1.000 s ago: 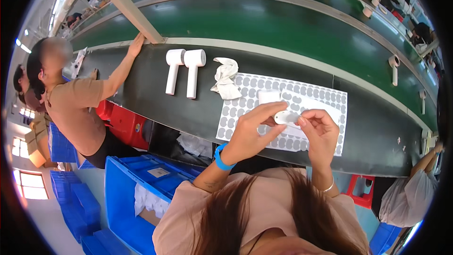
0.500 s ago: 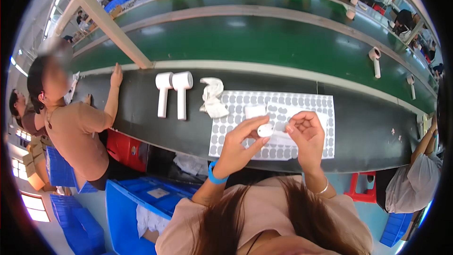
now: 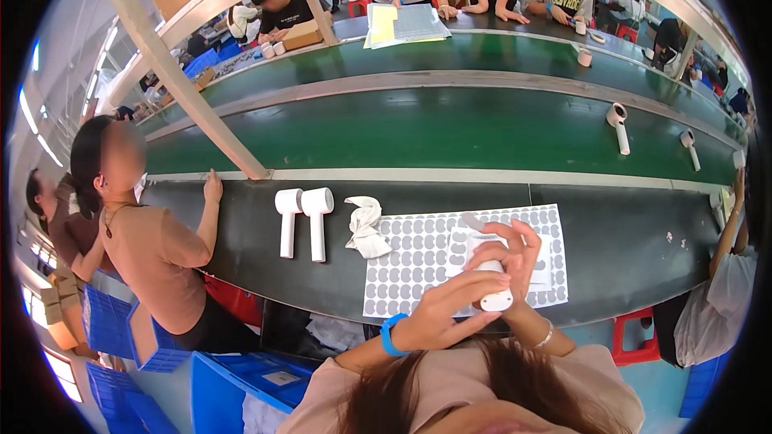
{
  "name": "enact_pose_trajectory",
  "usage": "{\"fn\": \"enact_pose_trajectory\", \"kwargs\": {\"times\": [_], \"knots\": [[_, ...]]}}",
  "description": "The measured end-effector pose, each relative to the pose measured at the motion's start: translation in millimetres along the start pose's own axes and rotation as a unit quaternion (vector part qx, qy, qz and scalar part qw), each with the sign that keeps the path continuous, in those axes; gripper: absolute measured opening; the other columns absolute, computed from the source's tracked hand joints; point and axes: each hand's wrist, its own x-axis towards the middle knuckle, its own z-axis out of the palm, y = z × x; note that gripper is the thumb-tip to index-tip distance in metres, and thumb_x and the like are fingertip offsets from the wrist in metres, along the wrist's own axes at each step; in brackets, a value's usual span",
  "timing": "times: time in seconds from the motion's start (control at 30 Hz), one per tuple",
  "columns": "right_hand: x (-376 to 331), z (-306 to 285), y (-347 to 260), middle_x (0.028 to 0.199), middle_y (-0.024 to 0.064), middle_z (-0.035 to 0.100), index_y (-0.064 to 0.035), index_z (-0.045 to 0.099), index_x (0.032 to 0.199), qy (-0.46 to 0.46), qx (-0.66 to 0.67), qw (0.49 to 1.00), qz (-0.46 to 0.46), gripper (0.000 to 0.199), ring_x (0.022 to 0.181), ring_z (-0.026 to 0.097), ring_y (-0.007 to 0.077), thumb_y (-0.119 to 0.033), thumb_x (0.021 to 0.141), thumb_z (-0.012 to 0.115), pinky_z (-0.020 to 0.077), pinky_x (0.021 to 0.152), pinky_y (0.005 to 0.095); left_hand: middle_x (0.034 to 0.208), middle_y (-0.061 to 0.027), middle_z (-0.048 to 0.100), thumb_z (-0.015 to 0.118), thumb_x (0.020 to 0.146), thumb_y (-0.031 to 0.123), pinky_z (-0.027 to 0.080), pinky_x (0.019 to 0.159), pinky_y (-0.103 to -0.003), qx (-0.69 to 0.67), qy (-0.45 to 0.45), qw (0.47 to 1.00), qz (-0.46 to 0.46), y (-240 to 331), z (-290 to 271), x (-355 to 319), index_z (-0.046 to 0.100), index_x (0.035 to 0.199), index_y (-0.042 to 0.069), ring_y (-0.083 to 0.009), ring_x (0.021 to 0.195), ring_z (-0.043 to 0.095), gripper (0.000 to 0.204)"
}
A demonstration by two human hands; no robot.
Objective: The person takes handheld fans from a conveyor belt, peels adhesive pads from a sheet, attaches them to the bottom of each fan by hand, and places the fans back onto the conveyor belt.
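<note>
Nearby, white cloth (image 3: 366, 227), two dryers (image 3: 303, 220)

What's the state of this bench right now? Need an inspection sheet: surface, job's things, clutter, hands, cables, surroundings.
Surface: dark bench top beside a green conveyor belt.
Job's things: small white device held in both hands over a sheet of grey oval stickers.
Clutter: two white handheld units lying side by side; crumpled white cloth beside the sheet.
Hands: left hand grips the device from below; right hand works at its top.
Cables: nothing seen.
Surroundings: a person in a tan shirt leans on the bench at left; more white units on the belt; blue crates below; red stool at right.
</note>
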Motion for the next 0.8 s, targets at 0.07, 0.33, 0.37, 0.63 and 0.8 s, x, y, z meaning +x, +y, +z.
{"fn": "enact_pose_trajectory", "kwargs": {"times": [0.07,0.33,0.37,0.63,0.8], "knots": [[-1,-1,-2,0.111,0.0268,0.050,-0.0027,0.021,0.133,0.024,-0.003,1.000,-0.011,0.045,0.066,0.059,0.0157,-0.030,0.099,0.032,0.0480,0.069,0.0291,0.115,-0.0157,0.061,0.067,0.078,0.003,0.049,0.086,-0.034,-0.021,-0.003,1.000,-0.007,0,4,4,0.059,0.115,-0.001,-0.0275,0.102,0.060,0.038],[-6,-3,-3,0.106,0.0239,0.050,-0.0029,0.022,0.132,0.091,0.091,0.989,0.069,0.042,0.062,0.055,0.0140,-0.022,0.096,0.033,0.0461,0.061,0.0247,0.115,-0.0136,0.061,0.068,0.077,0.003,0.050,0.082,-0.033,-0.004,-0.001,1.000,-0.030,-3,13,10,0.058,0.116,-0.001,-0.0262,0.100,0.061,0.040],[-7,-3,-2,0.106,0.0239,0.050,-0.0029,0.022,0.132,0.090,0.092,0.989,0.071,0.042,0.062,0.055,0.0140,-0.022,0.096,0.033,0.0461,0.061,0.0247,0.114,-0.0133,0.062,0.068,0.077,0.002,0.050,0.080,-0.032,0.010,0.004,1.000,-0.024,-3,14,9,0.059,0.115,-0.001,-0.0252,0.100,0.061,0.040],[9,-6,-3,0.103,0.0134,0.053,-0.0004,0.035,0.126,0.096,-0.084,0.990,0.059,0.043,0.085,0.055,0.0148,0.001,0.088,0.053,0.0440,0.079,0.0276,0.112,-0.0129,0.063,0.069,0.075,0.000,0.050,0.078,-0.029,0.036,0.082,0.988,-0.125,-9,6,-4,0.062,0.112,0.003,-0.0235,0.098,0.062,0.038],[17,-11,-21,0.093,0.0093,0.059,0.0017,0.059,0.097,0.064,-0.222,0.972,0.034,0.022,0.084,0.055,0.0159,0.007,0.077,0.066,0.0434,0.077,0.0271,0.113,-0.0127,0.062,0.068,0.075,-0.003,0.049,0.076,-0.027,0.038,0.146,0.974,-0.171,-20,-10,-13,0.062,0.113,0.002,-0.0185,0.096,0.061,0.039]]}}
